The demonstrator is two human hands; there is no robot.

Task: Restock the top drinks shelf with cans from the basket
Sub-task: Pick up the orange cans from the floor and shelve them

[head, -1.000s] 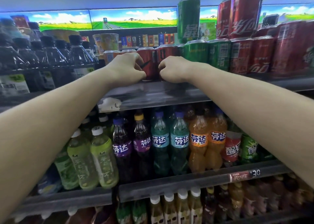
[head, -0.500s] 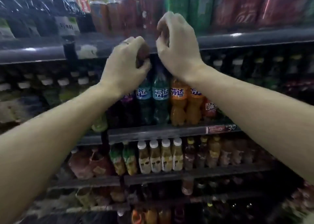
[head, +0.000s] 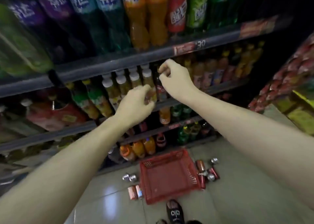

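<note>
Both arms hang out in front of the drinks shelves, and neither hand has a can in it. The left hand (head: 137,103) is loosely curled with nothing in its fingers; the right hand (head: 173,75), a little higher, is loosely curled too, thumb and fingers close together but holding nothing that can be seen. Down on the tiled floor sits the red basket (head: 169,174), and it looks bare inside. The stock is beside it: two red cans (head: 135,191) lie flat by its left edge with silver tops (head: 129,177) just behind them, and a cluster of red cans (head: 206,171) sits by its right edge. A dark shoe (head: 175,212) stands just short of the basket. The top shelf is out of view above. The step in hand looks like a reach down for more cans. Best bet: bend low, take one upright can per hand round the middle, and grip firmly, since cans lying flat may roll.
</note>
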